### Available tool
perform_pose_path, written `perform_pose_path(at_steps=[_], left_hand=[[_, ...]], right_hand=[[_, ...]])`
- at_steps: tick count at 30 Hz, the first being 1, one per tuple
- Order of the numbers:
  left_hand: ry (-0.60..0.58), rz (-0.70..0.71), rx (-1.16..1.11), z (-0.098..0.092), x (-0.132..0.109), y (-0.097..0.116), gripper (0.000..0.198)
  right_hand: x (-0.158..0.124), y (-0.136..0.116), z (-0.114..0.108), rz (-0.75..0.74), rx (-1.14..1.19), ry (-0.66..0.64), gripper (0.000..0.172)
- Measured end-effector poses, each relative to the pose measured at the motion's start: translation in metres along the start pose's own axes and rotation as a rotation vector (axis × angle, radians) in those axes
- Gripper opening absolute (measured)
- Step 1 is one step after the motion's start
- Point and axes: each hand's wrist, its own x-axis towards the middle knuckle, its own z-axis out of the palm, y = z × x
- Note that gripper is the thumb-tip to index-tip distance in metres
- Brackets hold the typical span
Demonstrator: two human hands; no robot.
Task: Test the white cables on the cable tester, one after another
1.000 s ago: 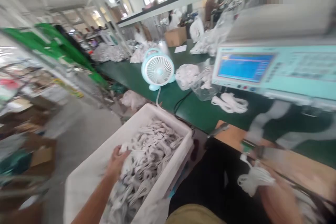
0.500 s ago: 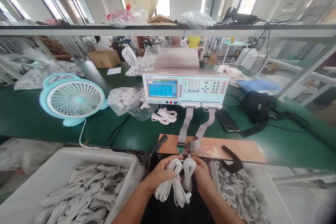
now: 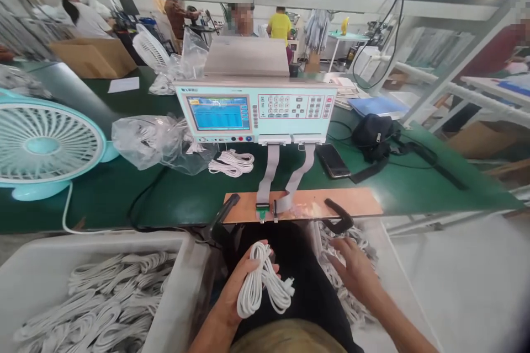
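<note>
My left hand (image 3: pixel 232 288) is closed around a coiled white cable (image 3: pixel 253 285) above my lap, its thumb across the bundle and a plug end sticking out to the right. Over the right bin (image 3: pixel 408 300), my right hand (image 3: pixel 355 266) has its fingers apart and nothing visible in them. Coiled cables (image 3: pixel 351 314) lie in that bin just under it. At the table edge, a small green circuit board (image 3: pixel 262 214) and a second connector (image 3: pixel 275 215) end two grey ribbon cables (image 3: pixel 296 179). Nothing is plugged into their front ends.
A tester with a blue screen (image 3: pixel 219 115) stands on the green table. A left bin (image 3: pixel 186 253) holds many coiled cables. Black clamps (image 3: pixel 226 215) grip the copper-coloured board (image 3: pixel 364 201). A fan (image 3: pixel 43 146), a phone (image 3: pixel 332 161) and a black bag (image 3: pixel 372 135) sit around. Co-workers are farther back.
The second coiled cable has left the connectors, and my right hand has moved right over the bin. My left hand has drawn its cable back from the table edge. The view has tilted down.
</note>
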Motion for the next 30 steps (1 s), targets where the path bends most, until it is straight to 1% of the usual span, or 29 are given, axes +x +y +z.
perform_pose_path(at_steps=[1, 2, 3, 4, 5, 8, 11, 13, 15, 18, 20, 22, 24, 26, 28, 30], left_hand=[[0.008, -0.019, -0.016, 0.001, 0.002, -0.002, 0.044], [0.01, -0.033, -0.033, 0.003, 0.003, -0.004, 0.046], [0.009, -0.048, -0.049, 0.005, 0.004, -0.006, 0.047], [0.009, -0.063, -0.063, 0.007, 0.004, -0.008, 0.048], [0.015, -0.08, -0.077, 0.008, 0.005, -0.01, 0.048], [0.022, -0.133, -0.129, 0.01, 0.004, -0.018, 0.035], [-0.037, -0.148, -0.148, 0.012, 0.003, -0.026, 0.021], [-0.081, -0.117, -0.073, 0.012, 0.003, -0.03, 0.016], [-0.089, -0.033, 0.041, 0.01, 0.003, -0.032, 0.017], [-0.003, 0.139, 0.24, 0.002, 0.002, -0.029, 0.026], [0.034, 0.213, 0.339, -0.003, 0.001, -0.022, 0.026], [-0.008, 0.229, 0.426, -0.004, 0.001, -0.012, 0.019], [-0.048, 0.226, 0.536, 0.0, 0.004, -0.002, 0.021], [-0.014, 0.208, 0.604, 0.007, 0.01, 0.005, 0.025], [0.051, 0.184, 0.566, 0.013, 0.018, 0.009, 0.028], [0.102, 0.189, 0.509, 0.018, 0.025, 0.009, 0.03]], right_hand=[[-0.004, -0.005, -0.001, -0.097, -0.026, -0.054, 0.012], [-0.008, -0.013, 0.002, -0.18, -0.004, -0.145, 0.013], [-0.012, -0.022, 0.007, -0.251, 0.041, -0.241, 0.015], [-0.014, -0.031, 0.015, -0.313, 0.092, -0.309, 0.016], [-0.015, -0.039, 0.023, -0.367, 0.136, -0.336, 0.016], [-0.014, -0.054, 0.042, -0.482, 0.189, -0.311, 0.019], [-0.009, -0.059, 0.052, -0.553, 0.209, -0.344, 0.016], [-0.006, -0.059, 0.057, -0.531, 0.246, -0.375, 0.01], [-0.003, -0.058, 0.062, -0.421, 0.314, -0.356, 0.009], [0.002, -0.053, 0.072, -0.242, 0.383, -0.287, 0.016], [0.007, -0.048, 0.078, -0.201, 0.362, -0.278, 0.017], [0.012, -0.044, 0.083, -0.2, 0.325, -0.283, 0.016], [0.018, -0.043, 0.087, -0.197, 0.307, -0.277, 0.016], [0.025, -0.044, 0.088, -0.184, 0.318, -0.249, 0.017], [0.032, -0.046, 0.09, -0.159, 0.368, -0.202, 0.019], [0.039, -0.046, 0.094, -0.105, 0.45, -0.157, 0.021]])
